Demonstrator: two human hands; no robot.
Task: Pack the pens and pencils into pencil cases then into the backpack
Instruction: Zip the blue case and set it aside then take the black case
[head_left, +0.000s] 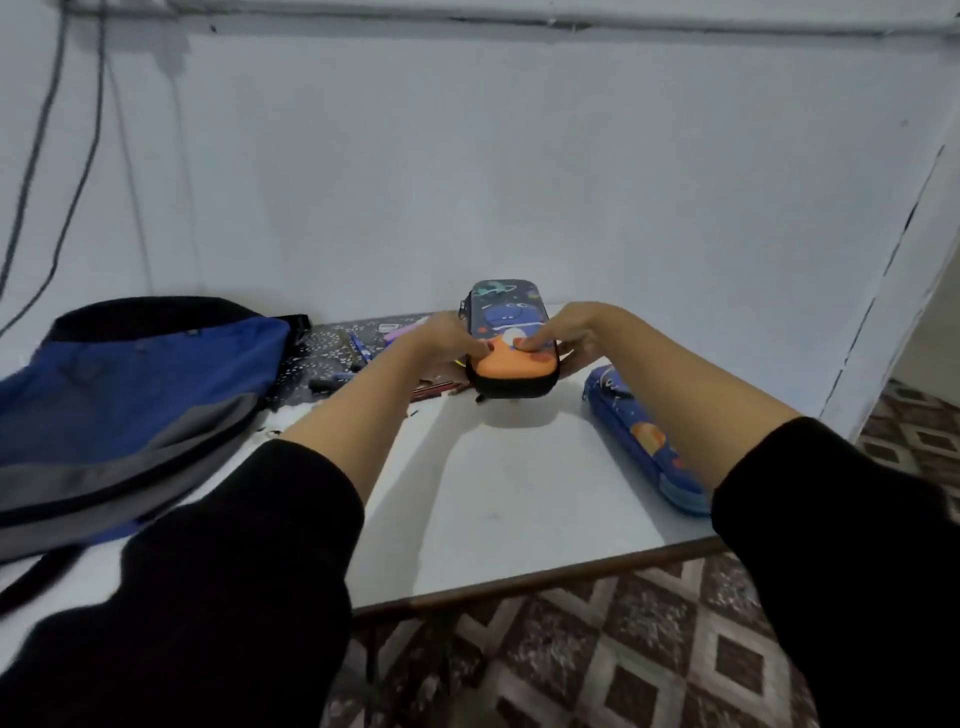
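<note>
Gripping pencil case at near end with left hand and right hand; long axis pointing away; backpack left of grip, nearer left hand.

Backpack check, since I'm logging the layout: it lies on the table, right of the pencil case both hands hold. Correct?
No. The head view shows the backpack lying on the table left of the pencil case, not right; the left hand and right hand do hold that case.

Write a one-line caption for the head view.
Left hand and right hand hold a pencil case at the table; backpack left, blue case right, pens behind.
</note>
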